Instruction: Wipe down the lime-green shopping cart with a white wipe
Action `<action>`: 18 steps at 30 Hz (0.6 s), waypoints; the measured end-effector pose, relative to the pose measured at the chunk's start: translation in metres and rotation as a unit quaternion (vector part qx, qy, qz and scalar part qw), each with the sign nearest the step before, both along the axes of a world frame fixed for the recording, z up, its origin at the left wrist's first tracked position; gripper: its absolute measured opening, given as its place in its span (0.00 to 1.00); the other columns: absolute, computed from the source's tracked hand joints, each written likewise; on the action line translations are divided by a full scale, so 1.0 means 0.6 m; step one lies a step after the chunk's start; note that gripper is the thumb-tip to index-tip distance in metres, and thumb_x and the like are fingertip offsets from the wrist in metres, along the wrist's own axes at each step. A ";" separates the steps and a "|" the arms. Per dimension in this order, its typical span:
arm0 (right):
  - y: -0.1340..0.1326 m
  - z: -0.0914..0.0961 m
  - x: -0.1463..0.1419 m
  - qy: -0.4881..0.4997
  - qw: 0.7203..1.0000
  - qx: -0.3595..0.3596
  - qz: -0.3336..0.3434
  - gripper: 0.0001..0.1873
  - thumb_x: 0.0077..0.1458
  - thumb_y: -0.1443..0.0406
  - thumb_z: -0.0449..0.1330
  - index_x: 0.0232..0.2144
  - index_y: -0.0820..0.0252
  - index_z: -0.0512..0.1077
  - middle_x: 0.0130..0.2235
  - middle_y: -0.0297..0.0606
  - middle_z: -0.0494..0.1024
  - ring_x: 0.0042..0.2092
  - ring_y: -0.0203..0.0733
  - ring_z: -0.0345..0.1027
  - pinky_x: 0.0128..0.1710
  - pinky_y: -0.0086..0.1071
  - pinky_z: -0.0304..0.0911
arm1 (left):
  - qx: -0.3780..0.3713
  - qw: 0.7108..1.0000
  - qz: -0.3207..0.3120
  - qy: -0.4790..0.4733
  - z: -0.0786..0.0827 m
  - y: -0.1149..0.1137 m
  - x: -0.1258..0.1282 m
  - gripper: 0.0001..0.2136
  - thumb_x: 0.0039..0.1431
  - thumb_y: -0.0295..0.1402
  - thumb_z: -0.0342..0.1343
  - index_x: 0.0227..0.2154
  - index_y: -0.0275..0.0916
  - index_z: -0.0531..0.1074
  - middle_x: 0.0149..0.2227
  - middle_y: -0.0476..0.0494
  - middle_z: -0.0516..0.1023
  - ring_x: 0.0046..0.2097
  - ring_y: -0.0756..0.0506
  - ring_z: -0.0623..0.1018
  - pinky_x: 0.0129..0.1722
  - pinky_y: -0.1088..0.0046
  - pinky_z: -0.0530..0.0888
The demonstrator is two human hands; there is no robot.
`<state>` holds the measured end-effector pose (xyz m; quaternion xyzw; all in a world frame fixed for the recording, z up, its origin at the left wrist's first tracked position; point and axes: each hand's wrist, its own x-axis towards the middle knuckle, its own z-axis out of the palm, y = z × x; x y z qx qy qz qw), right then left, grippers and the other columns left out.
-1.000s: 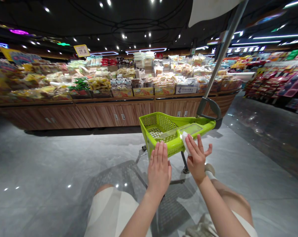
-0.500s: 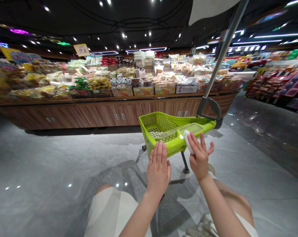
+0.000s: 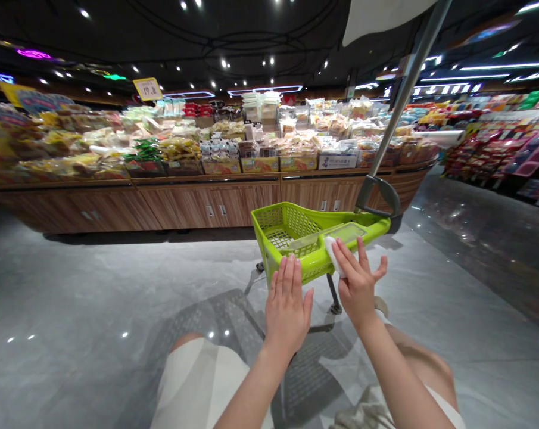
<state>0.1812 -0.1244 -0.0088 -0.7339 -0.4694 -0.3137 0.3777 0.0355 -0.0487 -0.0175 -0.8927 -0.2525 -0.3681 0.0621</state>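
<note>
Wipe (image 3: 332, 261): white, pressed onto the near rim of the green basket (image 3: 291, 229), towards its right corner.
Right hand (image 3: 357, 283): fingers spread flat over the wipe, thumb clear, no closed grip.
Left hand (image 3: 287, 304): open, flat against the near wall, holding nothing.
Risk: the wipe is pinned by pressure only and may slip to the floor (image 3: 94, 298). The wheeled basket may roll away if pushed.

Right hand (image 3: 357, 285) slid white wipe (image 3: 332, 253) leftward (along basket rim (image 3: 311, 249)).

Both forearms bare; cream-white shorts (image 3: 193, 381); pale shoe (image 3: 380, 305) on right foot.
</note>
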 end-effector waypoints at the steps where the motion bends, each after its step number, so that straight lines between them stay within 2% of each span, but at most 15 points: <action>1: 0.003 0.002 -0.009 0.008 1.000 0.003 -0.001 0.42 0.47 0.76 0.46 0.64 0.47 0.57 0.61 0.35 0.68 0.69 0.50 0.44 0.64 0.59 0.21 | -0.002 1.000 -0.001 -0.002 -0.001 -0.001 0.002 0.31 0.67 0.34 0.46 0.68 0.30 0.42 0.68 0.34 0.55 0.71 0.42 0.48 0.66 0.58 0.59; 2: 0.006 0.003 -0.022 0.008 1.000 -0.003 0.014 0.42 0.47 0.75 0.46 0.64 0.49 0.57 0.62 0.36 0.68 0.69 0.49 0.45 0.65 0.58 0.23 | -0.005 1.000 -0.001 -0.005 -0.001 -0.002 0.004 0.31 0.66 0.34 0.46 0.68 0.30 0.41 0.68 0.34 0.55 0.70 0.42 0.48 0.66 0.57 0.59; 5: 0.009 0.005 -0.054 -0.028 0.991 -0.052 0.124 0.40 0.50 0.75 0.45 0.66 0.53 0.53 0.64 0.39 0.65 0.68 0.44 0.49 0.66 0.51 0.29 | -0.011 1.000 -0.001 -0.012 -0.003 -0.003 0.006 0.32 0.65 0.30 0.45 0.68 0.30 0.40 0.68 0.34 0.56 0.70 0.42 0.49 0.66 0.56 0.60; 7: 0.005 0.005 -0.051 -0.045 0.984 -0.064 0.159 0.40 0.50 0.75 0.45 0.66 0.52 0.54 0.64 0.38 0.65 0.68 0.44 0.48 0.67 0.51 0.28 | -0.009 1.000 -0.002 -0.013 -0.003 -0.002 0.003 0.32 0.65 0.29 0.45 0.68 0.31 0.40 0.68 0.34 0.56 0.70 0.42 0.49 0.66 0.57 0.60; 9: 0.000 0.007 -0.027 -0.034 0.989 -0.048 0.133 0.41 0.48 0.76 0.45 0.64 0.48 0.57 0.62 0.34 0.67 0.69 0.46 0.46 0.66 0.54 0.22 | -0.004 1.000 -0.005 -0.010 -0.002 0.000 -0.002 0.31 0.65 0.30 0.45 0.68 0.31 0.40 0.68 0.35 0.56 0.70 0.42 0.49 0.66 0.57 0.60; 11: -0.003 0.008 -0.001 -0.010 0.997 -0.020 0.080 0.41 0.46 0.76 0.45 0.62 0.45 0.60 0.60 0.31 0.70 0.69 0.47 0.44 0.64 0.57 0.19 | -0.002 1.000 -0.008 -0.006 -0.001 0.001 -0.004 0.31 0.66 0.31 0.46 0.68 0.31 0.41 0.68 0.35 0.56 0.70 0.42 0.48 0.66 0.57 0.60; 14: 0.003 0.009 -0.001 0.027 0.999 0.017 0.008 0.41 0.45 0.77 0.45 0.61 0.46 0.62 0.60 0.32 0.71 0.69 0.48 0.44 0.64 0.59 0.20 | -0.005 1.000 -0.010 -0.004 -0.001 0.000 0.000 0.31 0.66 0.31 0.46 0.68 0.31 0.42 0.68 0.35 0.55 0.70 0.42 0.48 0.66 0.57 0.60; 16: 0.009 0.007 -0.029 0.030 0.999 0.014 0.021 0.41 0.47 0.76 0.45 0.62 0.48 0.60 0.61 0.34 0.69 0.69 0.47 0.45 0.65 0.57 0.22 | -0.007 1.000 -0.006 -0.008 -0.001 -0.002 0.004 0.31 0.66 0.31 0.46 0.68 0.30 0.42 0.68 0.34 0.55 0.71 0.42 0.48 0.66 0.56 0.60; 18: 0.013 0.005 -0.059 0.006 0.997 -0.015 0.078 0.40 0.48 0.76 0.45 0.64 0.51 0.57 0.62 0.37 0.67 0.68 0.45 0.48 0.66 0.53 0.25 | -0.011 1.000 -0.003 -0.011 -0.002 -0.003 0.006 0.31 0.65 0.29 0.45 0.67 0.29 0.42 0.68 0.33 0.55 0.71 0.41 0.48 0.66 0.56 0.60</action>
